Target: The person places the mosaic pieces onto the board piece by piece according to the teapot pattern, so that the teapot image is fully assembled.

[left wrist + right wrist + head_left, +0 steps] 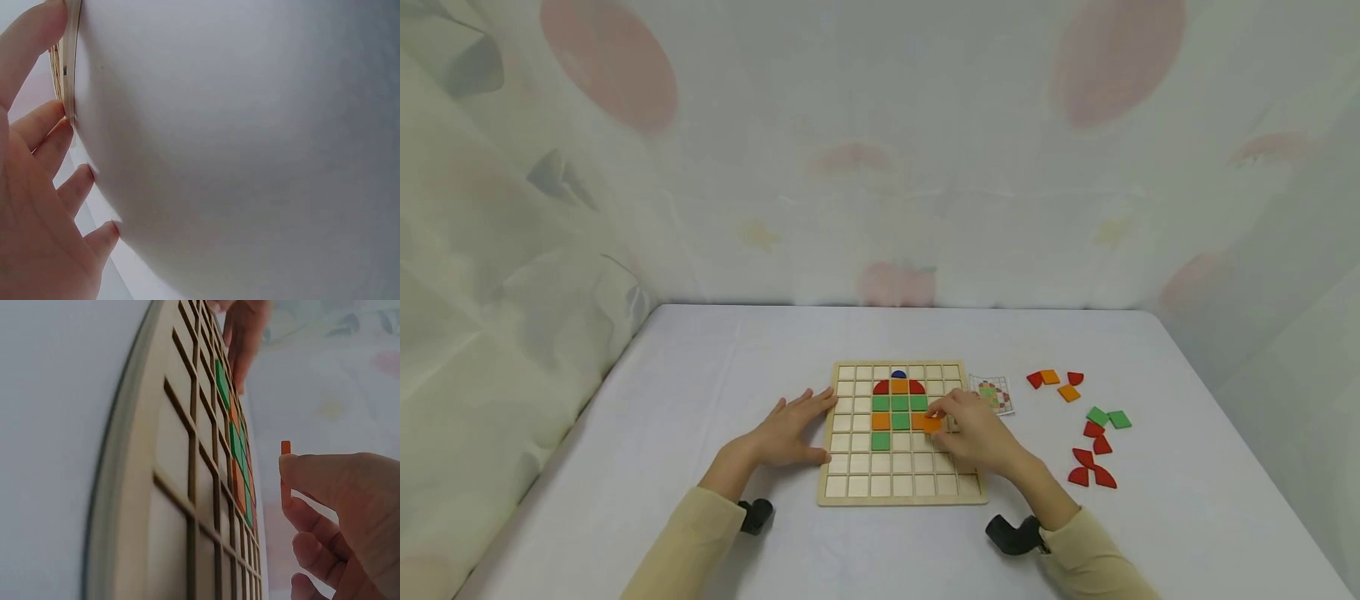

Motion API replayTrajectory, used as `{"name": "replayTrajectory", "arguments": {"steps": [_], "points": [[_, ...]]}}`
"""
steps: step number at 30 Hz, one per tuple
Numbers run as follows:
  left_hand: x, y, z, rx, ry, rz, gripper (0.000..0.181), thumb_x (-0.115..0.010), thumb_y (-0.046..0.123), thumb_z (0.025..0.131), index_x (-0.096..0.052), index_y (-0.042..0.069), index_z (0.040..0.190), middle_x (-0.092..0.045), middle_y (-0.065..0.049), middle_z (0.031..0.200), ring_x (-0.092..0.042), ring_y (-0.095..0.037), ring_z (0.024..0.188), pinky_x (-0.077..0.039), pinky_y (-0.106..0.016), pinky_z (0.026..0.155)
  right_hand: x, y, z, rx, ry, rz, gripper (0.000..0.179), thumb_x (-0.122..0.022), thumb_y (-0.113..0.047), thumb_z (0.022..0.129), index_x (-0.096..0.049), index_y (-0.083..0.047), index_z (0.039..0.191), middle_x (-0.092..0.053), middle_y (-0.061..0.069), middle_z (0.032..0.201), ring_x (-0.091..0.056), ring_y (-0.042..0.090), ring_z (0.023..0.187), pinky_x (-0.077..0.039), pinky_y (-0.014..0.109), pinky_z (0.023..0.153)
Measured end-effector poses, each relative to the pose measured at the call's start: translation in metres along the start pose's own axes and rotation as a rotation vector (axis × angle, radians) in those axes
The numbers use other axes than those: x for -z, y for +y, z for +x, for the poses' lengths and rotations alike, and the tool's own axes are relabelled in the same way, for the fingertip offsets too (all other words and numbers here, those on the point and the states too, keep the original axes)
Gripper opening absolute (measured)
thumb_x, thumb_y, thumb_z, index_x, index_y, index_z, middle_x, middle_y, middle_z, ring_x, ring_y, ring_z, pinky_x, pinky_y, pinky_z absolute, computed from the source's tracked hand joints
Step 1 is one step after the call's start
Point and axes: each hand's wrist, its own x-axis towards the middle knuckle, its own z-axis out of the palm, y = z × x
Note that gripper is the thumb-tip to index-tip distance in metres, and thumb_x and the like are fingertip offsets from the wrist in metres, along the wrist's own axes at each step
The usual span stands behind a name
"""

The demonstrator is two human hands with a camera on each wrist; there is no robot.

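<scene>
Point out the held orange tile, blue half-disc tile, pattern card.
Held orange tile (932,425): head view, middle of its visible face.
Blue half-disc tile (898,375): head view, middle of its face.
Pattern card (992,395): head view, middle of its printed picture.

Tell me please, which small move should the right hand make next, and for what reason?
Probably lower the orange tile into an empty cell: the right hand pinches it above the board, and the left hand touches the board's edge, which may steady it. The printed card looks too small here to show which cell.
</scene>
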Motion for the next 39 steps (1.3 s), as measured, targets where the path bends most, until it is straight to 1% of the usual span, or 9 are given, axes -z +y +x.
{"name": "replayTrajectory", "arguments": {"steps": [3,8,13,18,27,39], "points": [[0.000,0.000,0.000,0.000,0.002,-0.001,0.086,-0.075,0.035,0.074,-0.031,0.013,0.144,-0.024,-0.003,0.152,-0.016,-0.034,0.140,-0.006,-0.063,0.107,-0.009,-0.008,0.004,0.019,-0.005,0.015,0.023,-0.072,-0.018,0.077,-0.064,-0.015,0.099,-0.057,-0.005,0.094,-0.051,0.013,0.081,-0.045,0.028,0.072],[0.000,0.000,-0.001,-0.005,0.004,-0.003,0.085,-0.075,0.034,0.074,-0.031,0.013,0.145,-0.024,-0.003,0.152,-0.016,-0.034,0.140,-0.006,-0.063,0.107,-0.020,-0.017,0.009,0.034,-0.012,-0.032,0.023,-0.071,-0.021,0.076,-0.066,-0.016,0.098,-0.057,-0.005,0.094,-0.049,0.010,0.082,-0.046,0.028,0.073],[0.000,0.000,-0.001,-0.004,0.004,-0.008,0.085,-0.075,0.034,0.074,-0.031,0.013,0.144,-0.024,-0.003,0.152,-0.016,-0.034,0.140,-0.006,-0.063,0.107,-0.028,-0.020,0.011,0.031,-0.052,-0.064,0.023,-0.069,-0.026,0.079,-0.066,-0.016,0.100,-0.059,-0.004,0.100,-0.050,0.011,0.087,-0.045,0.030,0.076],[0.000,0.000,-0.001,-0.006,0.004,-0.011,0.085,-0.075,0.034,0.074,-0.032,0.013,0.144,-0.024,-0.003,0.152,-0.016,-0.034,0.140,-0.006,-0.063,0.107,-0.033,-0.021,0.011,0.048,-0.071,-0.084,0.023,-0.068,-0.023,0.079,-0.066,-0.017,0.102,-0.059,-0.004,0.100,-0.053,0.012,0.089,-0.045,0.031,0.079],[0.000,-0.001,-0.001,-0.008,0.006,-0.006,0.084,-0.075,0.034,0.074,-0.032,0.013,0.144,-0.024,-0.003,0.152,-0.016,-0.034,0.140,-0.006,-0.063,0.107,-0.038,-0.023,0.013,0.069,-0.060,-0.134,0.023,-0.069,-0.021,0.078,-0.067,-0.018,0.100,-0.059,-0.004,0.094,-0.050,0.011,0.085,-0.043,0.028,0.073],[-0.001,-0.002,0.000,-0.005,0.008,-0.011,0.084,-0.075,0.033,0.074,-0.032,0.014,0.144,-0.024,-0.002,0.152,-0.016,-0.033,0.140,-0.005,-0.062,0.108,-0.037,-0.025,0.014,0.076,-0.053,-0.159,0.023,-0.070,-0.021,0.077,-0.067,-0.018,0.100,-0.058,-0.005,0.094,-0.049,0.011,0.083,-0.041,0.027,0.070]]}}
